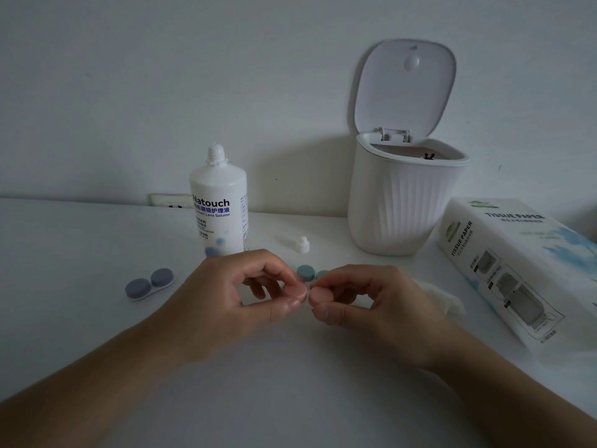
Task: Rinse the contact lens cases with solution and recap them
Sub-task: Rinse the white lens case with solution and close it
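A pink contact lens case [305, 294] is held above the table between both hands. My left hand [235, 295] pinches its left cap and my right hand [361, 297] pinches its right cap. A blue-capped case [149, 283] lies closed on the table at the left. Green caps [306, 272] of another case show just behind my fingers, partly hidden. The white solution bottle [219, 208] stands uncapped behind my left hand. Its small white cap [303, 244] stands on the table to its right.
A white ribbed bin [400, 202] with its lid up stands at the back right. A tissue paper pack [517, 270] lies at the right edge, with a crumpled tissue [442, 297] beside my right hand. The wall runs close behind the table.
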`<state>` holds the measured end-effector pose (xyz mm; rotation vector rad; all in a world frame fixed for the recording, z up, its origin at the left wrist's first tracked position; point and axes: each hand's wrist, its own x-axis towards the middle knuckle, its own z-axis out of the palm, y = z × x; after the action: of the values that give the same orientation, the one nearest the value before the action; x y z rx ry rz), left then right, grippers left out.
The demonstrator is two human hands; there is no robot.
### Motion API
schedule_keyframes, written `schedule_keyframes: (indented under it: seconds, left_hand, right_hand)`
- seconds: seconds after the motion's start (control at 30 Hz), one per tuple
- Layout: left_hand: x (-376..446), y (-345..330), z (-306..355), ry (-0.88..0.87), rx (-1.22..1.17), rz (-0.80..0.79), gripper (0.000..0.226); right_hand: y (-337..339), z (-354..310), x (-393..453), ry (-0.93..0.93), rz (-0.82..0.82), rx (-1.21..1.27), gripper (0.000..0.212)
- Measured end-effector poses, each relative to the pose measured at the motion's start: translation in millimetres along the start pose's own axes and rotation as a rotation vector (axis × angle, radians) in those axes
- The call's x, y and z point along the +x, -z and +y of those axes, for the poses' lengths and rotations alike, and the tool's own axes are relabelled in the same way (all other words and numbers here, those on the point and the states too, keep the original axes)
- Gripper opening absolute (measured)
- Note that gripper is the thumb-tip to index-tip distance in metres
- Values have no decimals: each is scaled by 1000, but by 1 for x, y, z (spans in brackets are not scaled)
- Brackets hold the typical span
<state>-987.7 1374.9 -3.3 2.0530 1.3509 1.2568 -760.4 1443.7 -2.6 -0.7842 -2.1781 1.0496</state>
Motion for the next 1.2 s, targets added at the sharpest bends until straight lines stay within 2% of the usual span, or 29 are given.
schedule_keyframes:
  seconds: [0.17,0.4,0.6,0.73,0.9,1.03,1.2]
  left_hand:
    - [2,0,1,-94,39,-15,10]
    - [1,-1,3,-88,26,-47,21]
    - [-1,-2,3,57,11,14,31]
    - [0,0,1,109,39,46,26]
    - [0,0,2,52,-4,-47,22]
    - [-2,-1,-1,85,-27,-148,47]
    - [-1,1,-5,137,54,-16,39]
  right_hand:
    - [0,0,0,-3,8,-1,31]
    - [-1,-1,0,3,1,10,29]
    - [0,-1,0,7,-10,1,23]
    - [0,-1,0,15,-2,2,27]
    - [-1,0,0,20,2,0,29]
    - [0,-1,0,20,-1,0,26]
    - [1,-3,-1,13,-7,-14,24]
